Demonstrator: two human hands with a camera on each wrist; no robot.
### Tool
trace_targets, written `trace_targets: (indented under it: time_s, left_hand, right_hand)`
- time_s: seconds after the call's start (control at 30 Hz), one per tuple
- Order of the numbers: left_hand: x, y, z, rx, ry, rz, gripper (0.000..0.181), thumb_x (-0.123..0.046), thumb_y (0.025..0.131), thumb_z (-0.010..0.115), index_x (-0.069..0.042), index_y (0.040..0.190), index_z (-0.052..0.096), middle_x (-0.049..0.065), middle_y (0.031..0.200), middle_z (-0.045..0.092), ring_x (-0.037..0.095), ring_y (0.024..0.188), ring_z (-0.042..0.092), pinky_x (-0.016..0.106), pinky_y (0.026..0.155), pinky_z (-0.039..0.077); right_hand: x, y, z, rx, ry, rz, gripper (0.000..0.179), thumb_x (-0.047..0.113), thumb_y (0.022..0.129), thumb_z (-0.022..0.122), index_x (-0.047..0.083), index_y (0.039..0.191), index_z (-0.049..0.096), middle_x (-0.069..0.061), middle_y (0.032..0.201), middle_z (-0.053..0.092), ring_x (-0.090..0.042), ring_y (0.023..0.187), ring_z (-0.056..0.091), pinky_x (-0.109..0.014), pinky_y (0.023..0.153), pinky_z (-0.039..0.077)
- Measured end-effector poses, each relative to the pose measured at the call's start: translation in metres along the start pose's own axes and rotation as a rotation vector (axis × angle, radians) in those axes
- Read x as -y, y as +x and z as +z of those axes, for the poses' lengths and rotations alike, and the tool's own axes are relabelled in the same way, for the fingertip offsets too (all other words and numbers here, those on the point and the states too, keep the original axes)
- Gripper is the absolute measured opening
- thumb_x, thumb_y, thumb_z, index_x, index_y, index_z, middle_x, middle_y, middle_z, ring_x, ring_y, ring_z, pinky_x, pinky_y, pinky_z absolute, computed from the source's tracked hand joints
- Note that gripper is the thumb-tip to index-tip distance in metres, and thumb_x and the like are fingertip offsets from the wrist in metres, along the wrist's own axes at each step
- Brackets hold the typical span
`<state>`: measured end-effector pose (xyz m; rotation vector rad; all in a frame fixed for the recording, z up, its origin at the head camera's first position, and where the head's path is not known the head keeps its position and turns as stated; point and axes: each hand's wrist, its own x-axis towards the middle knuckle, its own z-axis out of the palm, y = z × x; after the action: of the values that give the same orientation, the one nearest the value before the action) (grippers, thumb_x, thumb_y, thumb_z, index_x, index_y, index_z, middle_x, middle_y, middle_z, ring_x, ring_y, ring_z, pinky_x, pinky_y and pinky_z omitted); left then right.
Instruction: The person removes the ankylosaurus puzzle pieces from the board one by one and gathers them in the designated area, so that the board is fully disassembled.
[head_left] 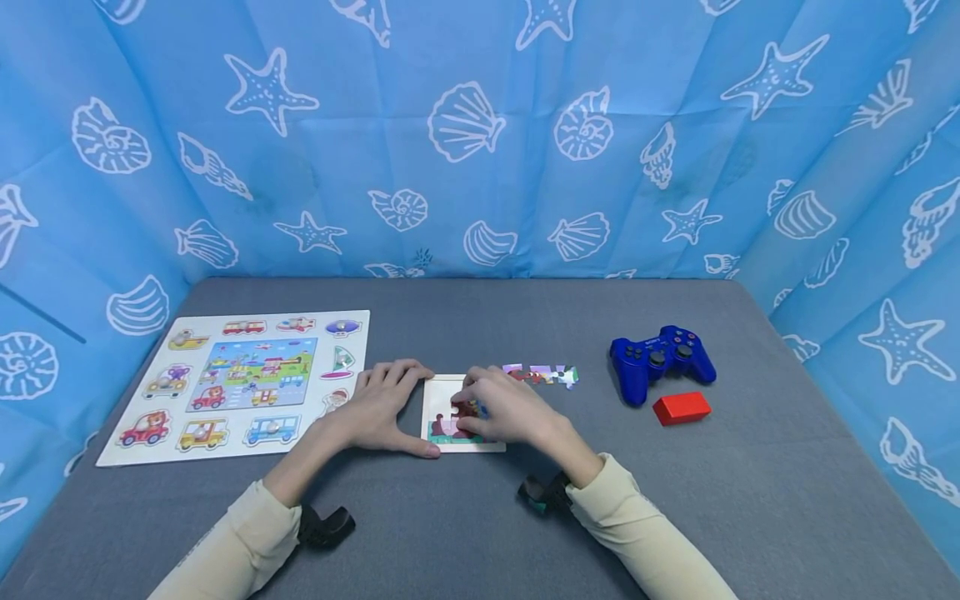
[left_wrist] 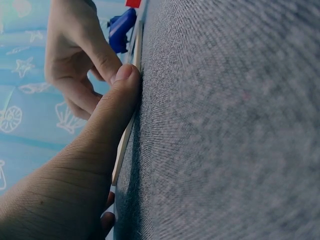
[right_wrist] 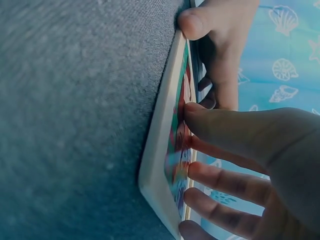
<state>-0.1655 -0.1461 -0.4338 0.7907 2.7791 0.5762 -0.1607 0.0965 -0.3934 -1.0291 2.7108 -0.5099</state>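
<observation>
Two hands meet over a small puzzle tray (head_left: 442, 417) lying flat on the grey table (head_left: 480, 517), near its middle. This tray is a square board with a white raised frame; inside, part of a picture shows, with a green strip along the near edge, dark red shapes above it and pale bare board toward 12 o'clock. From the right wrist view its rim looks thick and pale, with coloured pieces set just below the edge.

At 9 o'clock of the tray the left hand (head_left: 378, 408) lies flat, fingers straight, its thumb pressed along the tray's near left edge; that grip holds nothing. Covering the tray's 3 o'clock half, the right hand (head_left: 510, 408) has fingers curled down onto a red and blue puzzle piece (head_left: 472, 407), fingertips (right_wrist: 192, 111) touching the picture surface.

Loose puzzle pieces (head_left: 542, 374) lie just beyond the right hand, at 1 o'clock of the tray. Farther toward 3 o'clock sit a blue game controller (head_left: 660, 358) and a red block (head_left: 681, 407). At 9 o'clock lies a large vehicle puzzle board (head_left: 240, 383).
</observation>
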Motion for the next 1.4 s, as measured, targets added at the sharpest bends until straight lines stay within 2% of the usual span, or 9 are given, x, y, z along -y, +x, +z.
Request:
trace_targets:
  time_s: [0.17,0.3,0.5,0.67,0.83,1.03,1.4]
  left_hand:
    - [0.0008,-0.0005,0.0004,0.004,0.002,-0.002,0.107,-0.08,0.07,0.075,-0.023,0.153,0.039,0.009,0.158,0.035,0.038,0.141,0.033,0.062,0.107,0.028]
    - [0.0006,-0.0009,0.0005,0.005,-0.001,-0.001,0.106,-0.079,0.07,0.075,-0.023,0.153,0.039,0.009,0.158,0.035,0.038,0.141,0.033,0.062,0.108,0.028]
    - [-0.0012,-0.0018,0.0001,0.005,-0.006,-0.002,0.106,-0.078,0.07,0.076,-0.024,0.154,0.039,0.008,0.158,0.035,0.038,0.141,0.033,0.062,0.108,0.027]
    - [-0.0008,-0.0016,-0.0001,0.002,-0.003,-0.003,0.107,-0.079,0.07,0.076,-0.023,0.154,0.039,0.009,0.158,0.035,0.038,0.141,0.033,0.062,0.108,0.028]
    - [-0.0004,-0.0017,0.0005,-0.001,-0.001,-0.003,0.106,-0.079,0.07,0.075,-0.024,0.153,0.039,0.009,0.158,0.036,0.038,0.141,0.034,0.062,0.108,0.028]
    - [-0.0007,-0.0018,0.0005,-0.003,-0.003,-0.002,0.106,-0.079,0.07,0.075,-0.024,0.153,0.039,0.009,0.158,0.036,0.038,0.141,0.034,0.062,0.108,0.028]
    - [-0.0011,-0.0012,-0.0006,0.001,-0.002,0.0,0.106,-0.078,0.071,0.076,-0.024,0.153,0.039,0.009,0.158,0.035,0.038,0.141,0.034,0.061,0.108,0.028]
  right_hand:
    - [0.0003,0.0001,0.0013,0.018,-0.027,-0.035,0.03,0.024,0.096,0.073,0.012,0.123,0.075,-0.008,0.123,0.066,-0.022,0.098,0.056,-0.031,0.077,0.045]
    - [0.0009,0.0004,0.0021,0.021,-0.037,-0.062,0.024,0.022,0.096,0.073,0.013,0.118,0.076,-0.008,0.123,0.066,-0.021,0.096,0.056,-0.03,0.078,0.045]
    - [0.0016,0.0011,0.0029,0.013,-0.006,-0.048,0.018,0.021,0.095,0.074,0.014,0.112,0.074,-0.006,0.117,0.066,-0.019,0.093,0.054,-0.031,0.079,0.045]
    - [0.0017,0.0007,0.0036,-0.003,0.023,-0.022,0.024,0.019,0.094,0.075,0.011,0.116,0.074,-0.007,0.116,0.065,-0.02,0.094,0.055,-0.032,0.08,0.045]
    - [0.0026,0.0008,0.0042,-0.028,0.045,-0.024,0.018,0.015,0.091,0.078,0.01,0.108,0.074,-0.006,0.109,0.064,-0.018,0.09,0.05,-0.031,0.078,0.042]
    - [0.0031,0.0013,0.0037,-0.017,0.099,-0.017,0.028,0.01,0.092,0.076,0.005,0.119,0.072,-0.008,0.108,0.06,-0.013,0.081,0.05,-0.024,0.069,0.043]
    - [0.0032,-0.0002,0.0032,-0.046,0.093,-0.014,0.031,0.009,0.09,0.078,0.004,0.121,0.072,-0.009,0.11,0.06,-0.012,0.08,0.051,-0.023,0.07,0.045]
